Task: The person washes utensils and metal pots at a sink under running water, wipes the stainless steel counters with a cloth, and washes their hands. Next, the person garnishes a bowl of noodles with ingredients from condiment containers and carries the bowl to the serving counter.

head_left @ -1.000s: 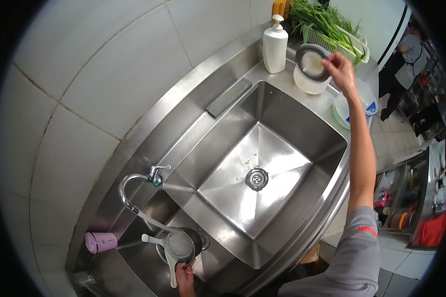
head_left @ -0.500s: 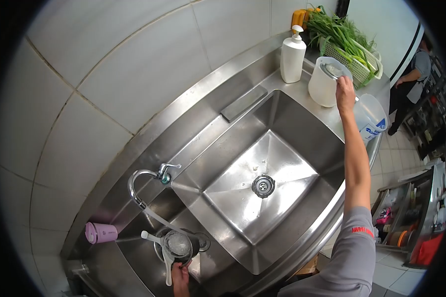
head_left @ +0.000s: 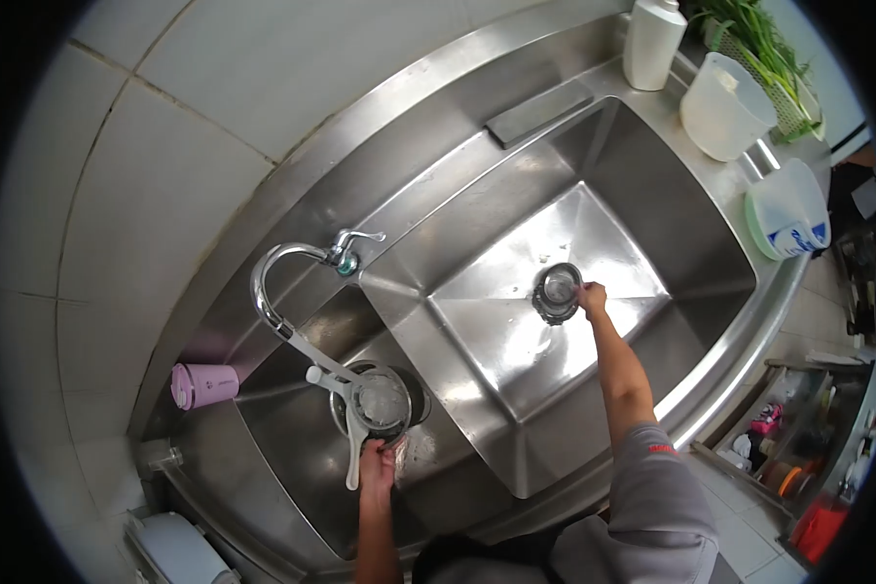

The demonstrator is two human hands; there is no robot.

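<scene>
Two hands are engaged at the sinks, with 12 o'clock taken as the top of the view. The right hand [head_left: 591,299], previously positioned at the translucent tub [head_left: 722,119] toward 2 o'clock, has been brought to 3 o'clock, within the large basin [head_left: 496,350]; handling is thereby judged to have been shifted from counter to basin. A small round dish [head_left: 560,284] is pinched at its edge by the right hand, at the drain [head_left: 547,313]; whether contact is made cannot be determined. The near edge of a metal pot [head_left: 401,387] is grasped by the left hand [head_left: 378,463] toward 7 o'clock, where a white-handled vessel [head_left: 380,404] with bubbly contents is seated in or over the pot. Smooth, creased steel is presented by the basin, curved polished chrome by the tap [head_left: 261,277] at 9 o'clock, and cloudy, rounded plastic by the tub
</scene>
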